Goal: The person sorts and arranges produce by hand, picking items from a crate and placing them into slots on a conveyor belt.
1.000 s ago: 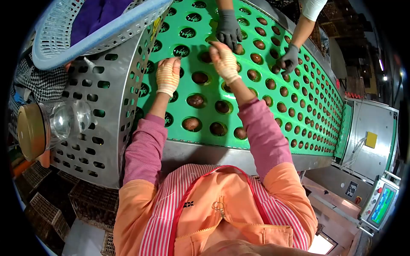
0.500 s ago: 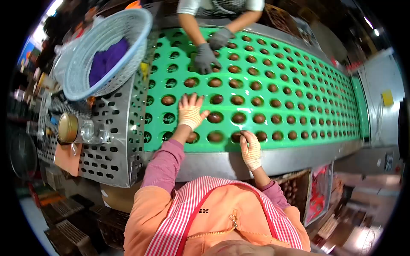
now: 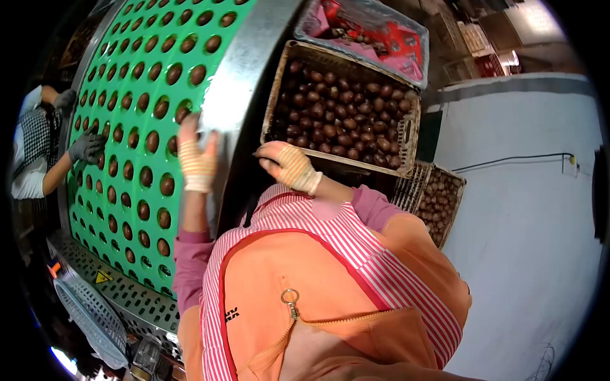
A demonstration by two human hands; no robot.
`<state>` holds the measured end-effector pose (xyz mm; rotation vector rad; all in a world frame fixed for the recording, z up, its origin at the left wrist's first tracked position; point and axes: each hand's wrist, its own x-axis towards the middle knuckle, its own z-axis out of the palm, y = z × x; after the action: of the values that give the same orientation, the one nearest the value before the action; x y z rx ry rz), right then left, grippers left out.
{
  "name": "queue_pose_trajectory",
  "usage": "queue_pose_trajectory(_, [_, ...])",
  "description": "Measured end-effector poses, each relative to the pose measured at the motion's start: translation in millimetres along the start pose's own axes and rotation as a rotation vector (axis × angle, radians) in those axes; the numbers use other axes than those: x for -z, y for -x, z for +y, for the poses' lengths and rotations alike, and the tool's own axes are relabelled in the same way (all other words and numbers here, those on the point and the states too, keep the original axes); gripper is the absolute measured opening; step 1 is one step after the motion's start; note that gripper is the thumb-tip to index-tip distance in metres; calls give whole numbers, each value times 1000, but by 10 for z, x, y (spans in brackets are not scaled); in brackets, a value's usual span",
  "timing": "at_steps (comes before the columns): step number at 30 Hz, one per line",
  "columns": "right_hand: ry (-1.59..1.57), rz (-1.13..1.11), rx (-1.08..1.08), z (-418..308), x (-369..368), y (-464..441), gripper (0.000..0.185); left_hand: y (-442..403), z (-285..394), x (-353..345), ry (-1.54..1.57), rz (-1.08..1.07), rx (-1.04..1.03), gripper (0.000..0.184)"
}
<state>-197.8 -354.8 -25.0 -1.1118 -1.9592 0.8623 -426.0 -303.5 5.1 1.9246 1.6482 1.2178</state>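
Food-packing workshop: long green pocketed conveyor (image 3: 136,155) filled with round brown produce, stacked produce crates (image 3: 349,155).

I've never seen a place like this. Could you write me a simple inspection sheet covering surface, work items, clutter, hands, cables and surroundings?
Surface: green tray surface with rows of oval hollows, beside a shiny metal edge.
Work items: brown rounded items in many hollows; more fill a crate.
Clutter: blue basket beyond the perforated metal.
Left hand: striped glove, fingers spread, at an item near the tray's edge; grip unclear.
Right hand: striped glove, fingers curled beside the crate; any held thing unclear.
Cables: thin black cable across the pale wall.
Surroundings: co-worker's gray-gloved hand over the tray's far side.
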Motion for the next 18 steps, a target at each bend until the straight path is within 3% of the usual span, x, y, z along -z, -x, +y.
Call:
queue_pose_trajectory(1, [7, 20, -109, -29, 212, 90, 20, -19, 235, -268, 165, -118, 96, 51])
queue_pose_trajectory(4, [36, 111, -305, 283, 728, 411, 24, -105, 488, -1027, 84, -507, -79, 58])
queue_pose_trajectory(9, [264, 132, -701, 920, 1409, 715, 37, -244, 905, -1834, -515, -1068, 87, 68])
queue_pose_trajectory(11, [232, 31, -754, 1183, 1503, 612, 46, -287, 802, -2057, -675, -1097, 11, 64])
queue_pose_trajectory(13, [230, 2, -669, 1321, 1459, 405, 52, -225, 642, -2163, -804, -1074, -120, 63])
queue_pose_trajectory(14, [235, -48, -655, 1360, 1433, 264, 57, -128, 547, -2225, -893, -995, -211, 58])
queue_pose_trajectory(15, [263, -112, -602, 1504, 1353, 133, 60, -136, 643, -2237, -929, -1062, -142, 51])
queue_pose_trajectory(17, [361, -216, -557, 1773, 1136, -123, 64, -71, 695, -2245, -1017, -937, -226, 31])
queue_pose_trajectory(18, [273, -290, -538, 1880, 1070, -234, 72, -155, 793, -2204, -965, -1018, -202, 28])
